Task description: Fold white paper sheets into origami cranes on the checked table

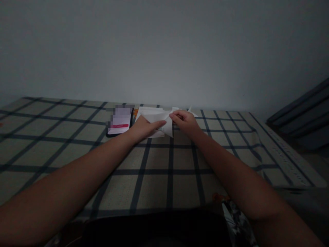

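Note:
A folded piece of white paper (167, 127) is held between my two hands near the far side of the table. My left hand (145, 127) grips its left part, thumb on top and the other fingers hidden beneath. With thumb and fingertips pressed together, my right hand (183, 120) pinches the paper's upper right corner. More white paper (149, 109) lies behind and under my left hand. A phone (119, 120) with a lit screen, partly blurred out, lies left of my left hand.
The table has a checked cloth (156, 161) and meets a plain wall (159, 51) at the back. Small white pieces (192, 112) lie beyond my right hand. An orange item (136, 112) shows beside the phone. Dark folded fabric (303, 113) is at the far right.

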A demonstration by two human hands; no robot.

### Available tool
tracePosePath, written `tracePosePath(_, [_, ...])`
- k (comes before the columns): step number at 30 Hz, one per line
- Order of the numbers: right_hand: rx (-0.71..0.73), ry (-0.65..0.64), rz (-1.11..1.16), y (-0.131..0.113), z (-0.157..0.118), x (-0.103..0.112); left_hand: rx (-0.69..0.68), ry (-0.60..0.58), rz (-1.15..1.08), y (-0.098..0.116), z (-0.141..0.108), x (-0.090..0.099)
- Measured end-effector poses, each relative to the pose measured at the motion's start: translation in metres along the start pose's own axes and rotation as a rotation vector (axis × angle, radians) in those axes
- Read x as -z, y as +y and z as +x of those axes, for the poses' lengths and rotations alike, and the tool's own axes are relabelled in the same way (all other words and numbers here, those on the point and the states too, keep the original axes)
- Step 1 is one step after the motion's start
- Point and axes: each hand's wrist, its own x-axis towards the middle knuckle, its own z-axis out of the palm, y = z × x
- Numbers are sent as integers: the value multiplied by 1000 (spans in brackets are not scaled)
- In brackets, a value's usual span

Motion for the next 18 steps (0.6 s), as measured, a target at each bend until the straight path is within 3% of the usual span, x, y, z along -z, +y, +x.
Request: tracePosePath(18, [60, -38, -114, -6, -2, 3, 6, 47, 18, 3, 0, 2])
